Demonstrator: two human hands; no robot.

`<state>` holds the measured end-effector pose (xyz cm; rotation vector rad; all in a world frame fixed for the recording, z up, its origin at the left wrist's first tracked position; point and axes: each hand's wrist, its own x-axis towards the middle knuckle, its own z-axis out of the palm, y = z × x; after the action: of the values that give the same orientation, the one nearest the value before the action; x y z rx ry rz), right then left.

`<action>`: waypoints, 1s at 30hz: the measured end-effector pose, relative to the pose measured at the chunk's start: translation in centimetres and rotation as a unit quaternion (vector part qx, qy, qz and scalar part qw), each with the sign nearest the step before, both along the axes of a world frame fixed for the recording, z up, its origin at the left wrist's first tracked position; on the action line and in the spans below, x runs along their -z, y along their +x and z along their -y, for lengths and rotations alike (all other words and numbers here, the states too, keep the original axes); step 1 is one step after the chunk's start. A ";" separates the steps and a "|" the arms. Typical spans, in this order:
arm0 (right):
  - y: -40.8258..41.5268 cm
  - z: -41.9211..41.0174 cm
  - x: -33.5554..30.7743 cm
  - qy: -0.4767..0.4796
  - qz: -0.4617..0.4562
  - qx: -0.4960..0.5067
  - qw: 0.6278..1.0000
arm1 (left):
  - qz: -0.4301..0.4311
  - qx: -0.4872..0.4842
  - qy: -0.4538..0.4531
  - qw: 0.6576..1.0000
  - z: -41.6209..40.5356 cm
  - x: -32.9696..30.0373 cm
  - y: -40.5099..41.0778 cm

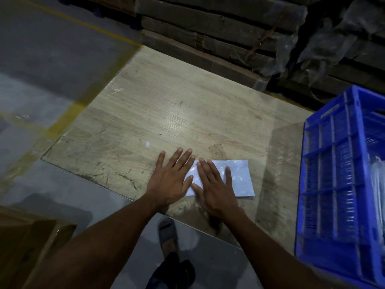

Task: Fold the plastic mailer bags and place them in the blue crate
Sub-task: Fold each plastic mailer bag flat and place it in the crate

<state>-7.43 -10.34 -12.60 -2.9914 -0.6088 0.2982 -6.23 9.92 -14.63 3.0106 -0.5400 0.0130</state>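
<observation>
A white plastic mailer bag point(239, 178), folded into a flat rectangle, lies near the front edge of the wooden board point(166, 105). My left hand point(173, 178) lies flat with straight fingers, its fingertips and thumb on the bag's left end. Beside it, my right hand point(214, 188) presses flat on the middle of the bag, fingers spread. The blue crate point(333, 174) stands at the right, just beyond the board's edge. White bags point(378, 184) show inside the crate at its right side.
Stacked flat cardboard point(208, 34) wrapped in plastic film rises behind the board. A cardboard box point(27, 247) sits at the lower left. My sandalled foot point(168, 232) is on the grey floor below the board. Yellow floor lines run at the left.
</observation>
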 end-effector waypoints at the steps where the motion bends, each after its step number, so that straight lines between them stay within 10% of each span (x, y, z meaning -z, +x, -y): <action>1: 0.0 0.5 0.0 0.001 -0.002 0.011 1.000 | 0.001 0.000 -0.001 1.000 0.0 0.0 0.0; 30: 0.8 9.0 -0.7 -0.023 -0.055 0.112 0.992 | -0.028 -0.053 -0.040 0.997 3.7 -0.2 -1.9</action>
<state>-6.62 -19.37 -11.95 -3.0238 -0.2568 0.4625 -8.09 6.24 -14.46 2.9484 -0.3666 -0.0420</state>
